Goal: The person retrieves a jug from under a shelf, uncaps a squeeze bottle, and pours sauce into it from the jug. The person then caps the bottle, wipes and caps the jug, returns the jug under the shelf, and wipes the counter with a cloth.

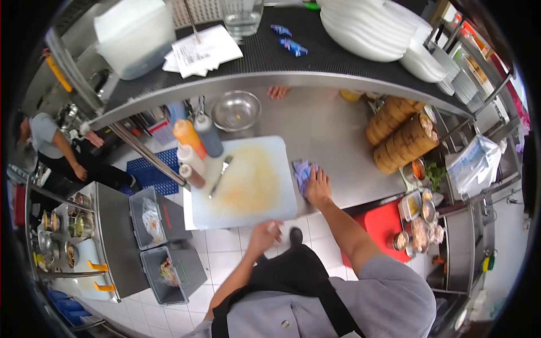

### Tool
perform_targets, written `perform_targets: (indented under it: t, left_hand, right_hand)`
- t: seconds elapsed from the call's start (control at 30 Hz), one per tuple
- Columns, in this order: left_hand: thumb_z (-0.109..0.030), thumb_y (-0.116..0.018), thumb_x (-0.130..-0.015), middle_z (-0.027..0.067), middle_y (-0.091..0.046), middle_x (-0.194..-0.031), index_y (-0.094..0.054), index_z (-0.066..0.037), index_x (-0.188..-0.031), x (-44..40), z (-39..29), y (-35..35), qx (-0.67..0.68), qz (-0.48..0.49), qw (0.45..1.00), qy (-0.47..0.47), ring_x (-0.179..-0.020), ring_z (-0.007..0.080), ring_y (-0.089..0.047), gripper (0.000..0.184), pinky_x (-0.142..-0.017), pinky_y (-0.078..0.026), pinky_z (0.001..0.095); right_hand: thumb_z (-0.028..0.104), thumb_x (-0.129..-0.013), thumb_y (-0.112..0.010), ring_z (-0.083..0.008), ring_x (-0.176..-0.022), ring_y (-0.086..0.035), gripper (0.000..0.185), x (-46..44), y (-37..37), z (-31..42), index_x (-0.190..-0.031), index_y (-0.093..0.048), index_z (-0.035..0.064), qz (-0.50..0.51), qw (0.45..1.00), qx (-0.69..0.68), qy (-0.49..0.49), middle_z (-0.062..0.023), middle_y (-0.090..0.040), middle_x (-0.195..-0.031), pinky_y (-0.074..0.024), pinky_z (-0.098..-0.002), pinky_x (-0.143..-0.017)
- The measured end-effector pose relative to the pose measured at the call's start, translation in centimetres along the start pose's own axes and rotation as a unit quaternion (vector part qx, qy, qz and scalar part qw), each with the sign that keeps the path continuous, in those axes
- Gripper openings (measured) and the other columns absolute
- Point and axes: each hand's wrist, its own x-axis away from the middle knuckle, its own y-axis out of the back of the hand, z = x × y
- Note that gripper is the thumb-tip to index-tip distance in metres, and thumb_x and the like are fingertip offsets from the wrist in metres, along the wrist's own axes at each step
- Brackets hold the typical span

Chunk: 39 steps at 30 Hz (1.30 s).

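Note:
My right hand [319,185] presses a crumpled purple cloth [301,173] on the steel counter, just beside the right edge of a white cutting board [286,152]. My left hand [265,235] hangs in front of the board's near edge, fingers loosely bent and slightly apart, with nothing visible in it. Yellowish stains mark the board. A slim metal utensil, possibly a fork [220,176], lies across its left part. Along that side stand squeeze bottles: an orange one [187,134], a dark one [208,135] and a pale one [190,157].
A steel bowl [236,111] sits behind the board. Bamboo steamers [407,144] stack at the right. Overhead, a shelf [282,83] holds white plates [366,28] and paper slips [202,50]. Another person's hand [278,92] rests at the counter's far side; a co-worker [56,146] stands left.

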Motion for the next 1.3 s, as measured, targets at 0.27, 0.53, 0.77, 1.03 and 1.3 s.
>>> perform_targets:
  t: [0.27, 0.53, 0.77, 1.03, 1.3]
  left_hand:
    - [-0.028, -0.058, -0.106, 0.0015, -0.058, -0.064, -0.074, -0.001, -0.099, -0.1, -6.5, 1.1, -0.086, -0.085, 0.988, -0.092, -0.047, 0.0061, -0.046, 0.031, -0.043, -0.034, 0.0254]
    - [-0.03, -0.045, -0.109, 0.0107, -0.056, -0.113, -0.051, -0.001, -0.142, 0.7, -12.5, 0.2, -0.019, -0.12, 0.968, -0.221, -0.103, 0.0203, -0.055, 0.045, -0.099, -0.043, 0.0341]
    - [-0.038, -0.052, -0.106, 0.0272, -0.022, -0.165, -0.017, -0.004, -0.163, -3.0, -13.8, -6.2, -0.238, 0.011, 0.956, -0.17, -0.152, 0.0401, -0.025, 0.075, -0.123, -0.023, 0.0423]
    - [-0.024, -0.051, -0.106, 0.017, -0.069, -0.095, -0.068, 0.008, -0.118, 7.3, -48.2, 8.3, -0.104, -0.21, 0.699, -0.675, -0.089, 0.0244, -0.067, 0.038, -0.085, -0.054, 0.0351]
    - [-0.047, -0.068, -0.093, 0.0122, -0.069, -0.121, -0.059, -0.006, -0.141, -6.6, -66.7, 22.4, -0.482, -0.395, 0.754, -0.208, -0.106, 0.0206, -0.066, 0.064, -0.099, -0.052, 0.0317]
  right_hand:
    - [0.043, -0.105, -0.036, -0.0356, -0.158, -0.013, 0.071, -5.0, 3.1, -7.9, -0.165, -0.014, 0.012, 0.139, 0.97, 0.054, -0.193, -0.0193, -0.015, -0.17, -0.0096, -0.0591, -0.125]
    - [0.043, -0.103, -0.06, -0.0335, -0.123, -0.062, 0.061, 1.3, 11.8, 1.2, -0.147, -0.049, 0.002, 0.113, 0.846, -0.519, 0.041, -0.02, -0.054, -0.146, -0.0479, -0.0428, -0.105]
    - [0.03, -0.108, -0.055, -0.0145, -0.095, -0.066, 0.033, 5.4, 7.1, 6.1, -0.13, -0.063, 0.0073, 0.103, 0.639, -0.761, -0.032, -0.009, -0.068, -0.111, -0.0552, -0.0289, -0.08]
    - [0.034, -0.1, -0.066, -0.0156, -0.061, -0.056, 0.033, -3.0, 8.8, -4.9, -0.094, -0.071, 0.0029, 0.011, 0.866, -0.497, -0.061, -0.0061, -0.058, -0.068, -0.0431, -0.0378, -0.056]
    - [0.031, -0.1, -0.068, -0.026, -0.07, -0.065, 0.031, -1.5, 7.4, -4.0, -0.089, -0.072, 0.0014, 0.021, 0.79, -0.59, -0.165, -0.0131, -0.069, -0.077, -0.0503, -0.0398, -0.065]
